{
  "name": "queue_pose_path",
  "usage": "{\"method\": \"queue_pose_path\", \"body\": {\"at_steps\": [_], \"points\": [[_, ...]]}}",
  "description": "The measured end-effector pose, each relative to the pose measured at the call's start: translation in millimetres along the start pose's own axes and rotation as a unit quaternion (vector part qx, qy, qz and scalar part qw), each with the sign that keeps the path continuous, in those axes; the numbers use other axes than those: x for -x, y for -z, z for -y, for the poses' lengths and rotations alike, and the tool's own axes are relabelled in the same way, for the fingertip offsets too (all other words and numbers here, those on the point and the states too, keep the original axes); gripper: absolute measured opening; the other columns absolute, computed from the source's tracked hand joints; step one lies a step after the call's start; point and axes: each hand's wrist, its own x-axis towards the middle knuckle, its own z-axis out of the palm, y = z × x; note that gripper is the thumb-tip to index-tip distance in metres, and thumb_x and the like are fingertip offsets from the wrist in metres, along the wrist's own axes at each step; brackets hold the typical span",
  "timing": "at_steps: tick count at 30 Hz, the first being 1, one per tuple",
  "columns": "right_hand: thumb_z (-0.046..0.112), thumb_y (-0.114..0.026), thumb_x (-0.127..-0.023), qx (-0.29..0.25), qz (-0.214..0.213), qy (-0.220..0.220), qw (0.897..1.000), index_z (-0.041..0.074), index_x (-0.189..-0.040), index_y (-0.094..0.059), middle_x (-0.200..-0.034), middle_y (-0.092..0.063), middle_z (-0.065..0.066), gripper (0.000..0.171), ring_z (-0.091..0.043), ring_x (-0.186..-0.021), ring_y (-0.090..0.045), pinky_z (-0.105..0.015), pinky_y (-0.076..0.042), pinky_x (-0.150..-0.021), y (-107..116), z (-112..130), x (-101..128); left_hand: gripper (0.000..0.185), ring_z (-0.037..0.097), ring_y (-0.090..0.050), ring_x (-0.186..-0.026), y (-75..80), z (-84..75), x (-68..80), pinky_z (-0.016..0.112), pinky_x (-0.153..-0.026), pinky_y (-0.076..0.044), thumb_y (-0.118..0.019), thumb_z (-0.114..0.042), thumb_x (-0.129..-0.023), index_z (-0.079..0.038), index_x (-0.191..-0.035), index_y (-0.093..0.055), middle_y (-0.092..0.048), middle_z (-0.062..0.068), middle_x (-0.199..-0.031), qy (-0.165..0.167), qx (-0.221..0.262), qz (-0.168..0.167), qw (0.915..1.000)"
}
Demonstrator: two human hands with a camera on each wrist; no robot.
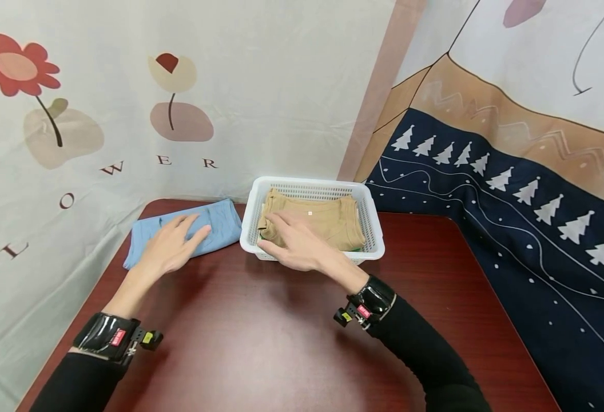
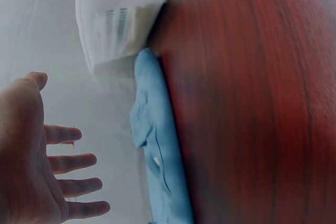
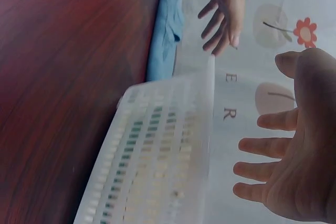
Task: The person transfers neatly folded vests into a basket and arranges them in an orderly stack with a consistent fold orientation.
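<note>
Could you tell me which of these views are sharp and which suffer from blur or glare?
Head view: sharp, with soft glare on the table and wide-angle bending of the walls. Left wrist view: the basket is smeared by blur. Right wrist view: basket wall likewise soft and blurred.

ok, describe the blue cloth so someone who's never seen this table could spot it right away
Start at the dark red table and look to its far left corner, by the flower-print backdrop. The folded blue cloth lies flat there, just left of the white basket, with the left hand over it. It is the only blue item, and sits outside the basket, unlike the tan garment.
</note>
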Motion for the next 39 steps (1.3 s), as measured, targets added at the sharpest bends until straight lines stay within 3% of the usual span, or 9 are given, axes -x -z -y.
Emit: {"method": "queue_pose_path", "body": {"at_steps": [8, 17, 26, 35, 39], "points": [[0.055, -0.059, -0.114, -0.013, 0.011, 0.029, 0.999, 0.009, -0.172, -0.044, -0.174, -0.049, -0.012, 0.075, -0.03, -0.164, -0.047, -0.046, -0.037, -0.139, -14, 25, -15, 0.09, 0.063, -0.032, -0.162, 4.8, 27.1, 8.0, 0.085, -0.126, -0.03, -0.034, -0.07, -0.117, -0.001, -0.174, -0.036, -0.034, 0.037, -0.177, 0.023, -0.004, 0.005, 0.9997], [0.058, -0.055, -0.114, 0.035, 0.013, 0.056, 0.998, 0.013, -0.172, -0.046, -0.174, -0.051, -0.007, 0.074, -0.026, -0.165, -0.047, -0.044, -0.038, -0.139, -31, 58, -37, 0.094, 0.065, -0.032, -0.16, 10.7, 60.0, 14.4, 0.088, -0.121, -0.032, -0.03, -0.074, -0.116, -0.002, -0.176, -0.032, -0.031, 0.041, -0.176, 0.068, -0.016, 0.001, 0.9976], [0.051, -0.056, -0.116, 0.022, 0.019, 0.089, 0.996, 0.009, -0.169, -0.05, -0.171, -0.054, -0.008, 0.068, -0.024, -0.162, -0.048, -0.037, -0.039, -0.138, -54, 89, -54, 0.096, 0.069, -0.032, -0.157, 18.5, 83.6, 15.9, 0.09, -0.119, -0.032, -0.028, -0.074, -0.115, 0.0, -0.176, -0.029, -0.03, 0.043, -0.175, 0.097, -0.013, -0.002, 0.9952], [0.048, -0.053, -0.118, -0.015, 0.036, 0.062, 0.997, 0.007, -0.168, -0.048, -0.174, -0.049, -0.012, 0.065, -0.028, -0.166, -0.043, -0.038, -0.035, -0.141, -86, 103, -69, 0.097, 0.07, -0.028, -0.158, 20.9, 97.6, 15.0, 0.09, -0.12, -0.029, -0.025, -0.074, -0.115, 0.003, -0.176, -0.025, -0.026, 0.045, -0.175, 0.111, 0.01, 0.009, 0.9937], [0.044, -0.054, -0.117, -0.024, 0.022, 0.028, 0.999, 0.006, -0.164, -0.051, -0.168, -0.053, -0.012, 0.061, -0.027, -0.16, -0.048, -0.039, -0.041, -0.136, -99, 102, -78, 0.099, 0.07, -0.025, -0.159, 19.2, 104.3, 14.6, 0.087, -0.125, -0.027, -0.024, -0.072, -0.116, 0.007, -0.175, -0.024, -0.025, 0.046, -0.175, 0.122, 0.028, 0.01, 0.9921]]}}
